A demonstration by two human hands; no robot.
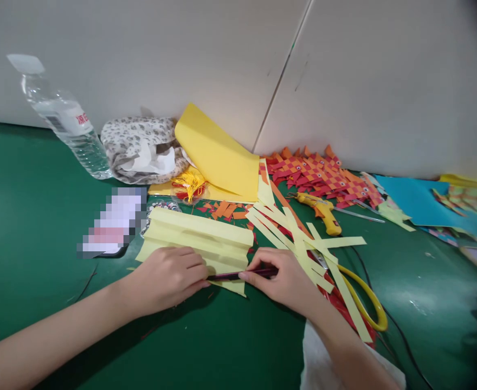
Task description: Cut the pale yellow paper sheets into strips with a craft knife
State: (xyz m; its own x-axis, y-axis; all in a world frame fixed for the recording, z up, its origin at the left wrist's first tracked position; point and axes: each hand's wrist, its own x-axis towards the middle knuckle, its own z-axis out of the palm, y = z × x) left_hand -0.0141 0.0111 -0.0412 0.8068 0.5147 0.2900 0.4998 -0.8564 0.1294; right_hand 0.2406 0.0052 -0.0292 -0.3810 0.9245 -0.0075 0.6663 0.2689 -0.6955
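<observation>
A sheet of pale yellow paper (pixel 200 233) with crosswise folds lies on the green table. Across its near part runs a dark, slender pen-like stick (pixel 224 277). My left hand (pixel 171 275) is closed round the stick's left end and rests on the paper's lower left. At the other end, the fingers of my right hand (pixel 277 273) pinch the stick near the paper's right edge. Beside the right hand, several pale yellow paper strips (pixel 299 233) lie crisscrossed over yellow-handled scissors (pixel 368 295). The stick's two ends are largely hidden by my fingers.
A yellow glue gun (pixel 322 211) with a dark cord lies behind the strips, near woven red-and-orange paper pieces (pixel 315 170). At the left are a phone (pixel 114 222), a water bottle (pixel 65 119) and a patterned tissue pouch (pixel 139 141). Blue sheets (pixel 409 200) are at the right.
</observation>
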